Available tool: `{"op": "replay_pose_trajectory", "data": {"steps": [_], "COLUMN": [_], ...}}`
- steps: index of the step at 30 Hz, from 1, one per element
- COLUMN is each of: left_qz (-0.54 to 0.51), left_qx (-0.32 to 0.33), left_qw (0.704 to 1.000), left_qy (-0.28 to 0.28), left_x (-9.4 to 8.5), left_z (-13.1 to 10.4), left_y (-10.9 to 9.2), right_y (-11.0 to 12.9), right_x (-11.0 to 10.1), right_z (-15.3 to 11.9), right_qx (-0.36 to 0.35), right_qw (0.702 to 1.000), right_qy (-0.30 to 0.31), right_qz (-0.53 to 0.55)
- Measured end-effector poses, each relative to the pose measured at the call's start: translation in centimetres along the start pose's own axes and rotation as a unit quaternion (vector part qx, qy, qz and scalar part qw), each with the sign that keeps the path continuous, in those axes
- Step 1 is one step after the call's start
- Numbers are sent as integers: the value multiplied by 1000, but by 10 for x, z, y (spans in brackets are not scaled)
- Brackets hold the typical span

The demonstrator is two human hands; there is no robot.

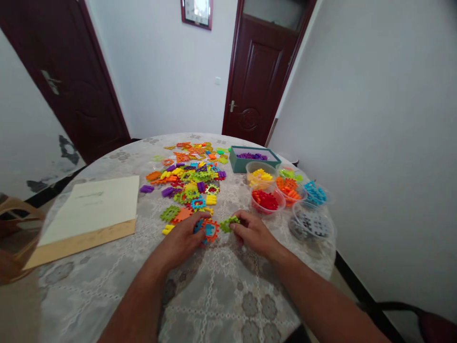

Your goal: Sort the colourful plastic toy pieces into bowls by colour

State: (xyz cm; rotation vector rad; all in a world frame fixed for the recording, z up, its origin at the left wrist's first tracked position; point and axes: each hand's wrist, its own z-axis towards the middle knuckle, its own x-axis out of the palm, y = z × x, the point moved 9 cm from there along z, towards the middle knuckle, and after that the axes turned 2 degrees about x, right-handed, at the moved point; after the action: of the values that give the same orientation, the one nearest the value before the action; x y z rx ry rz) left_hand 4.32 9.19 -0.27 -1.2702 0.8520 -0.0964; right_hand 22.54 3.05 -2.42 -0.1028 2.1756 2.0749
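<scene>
In my left hand (186, 236) is an orange gear-edged plastic building piece (214, 230), joined or laid against blue pieces; my fingers partly cover them. My right hand (254, 232) pinches a green toothed building piece (227, 224) just to the right of it, with a small gap between the two. Close beyond my left hand lie a flat orange piece (182, 215), a green square piece (170, 213) and yellow pieces (168, 229). A heap of mixed coloured pieces (193, 176) spreads farther back on the table.
Clear tubs of sorted pieces stand at the right: red (264, 200), yellow (260, 178), orange (288, 189), blue (315, 193) and grey (311, 225). A green box (238, 163) holds purple pieces. Paper and a board (89, 205) lie on the left of the patterned tablecloth (200, 295).
</scene>
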Motion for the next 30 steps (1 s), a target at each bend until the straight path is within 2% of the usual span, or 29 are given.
{"op": "replay_pose_trajectory", "data": {"steps": [3,5,7,10,14,15,17,19,22,24,25,27,30], "left_qz": [-20,-28,-28,-18,-10,-9,-7,-10,-19,-21,-21,-21,-41], "left_qx": [-28,-40,-47,-41,-40,-38,-32,-29,-30,-31,-33,-31,-20], "left_qw": [999,999,998,999,999,999,999,999,999,999,999,999,999], "left_qy": [-3,4,11,2,-15,-13,0,15,24,21,19,15,29], "left_x": [-4,-4,-4,-7,-10,-9,-7,-4,-1,-1,-1,-1,3], "left_z": [1,0,0,1,1,1,1,1,1,2,2,2,1], "left_y": [0,-1,0,1,3,3,2,2,5,7,8,9,5], "right_y": [33,56,74,92,108,112,117,117,116,114,115,117,114], "right_x": [-16,-31,-58,-124,-229,-251,-284,-302,-303,-284,-267,-220,-127], "right_z": [-19,-31,-36,-23,16,24,36,43,43,37,32,16,-15], "right_qx": [-63,-105,-127,-114,-21,-4,17,24,16,-6,-28,-94,-180], "right_qw": [992,971,941,887,780,763,743,739,737,740,747,778,856], "right_qy": [10,21,4,-74,-227,-259,-303,-323,-336,-331,-323,-295,-194], "right_qz": [-113,-213,-313,-442,-583,-593,-596,-590,-586,-586,-580,-547,-445]}}
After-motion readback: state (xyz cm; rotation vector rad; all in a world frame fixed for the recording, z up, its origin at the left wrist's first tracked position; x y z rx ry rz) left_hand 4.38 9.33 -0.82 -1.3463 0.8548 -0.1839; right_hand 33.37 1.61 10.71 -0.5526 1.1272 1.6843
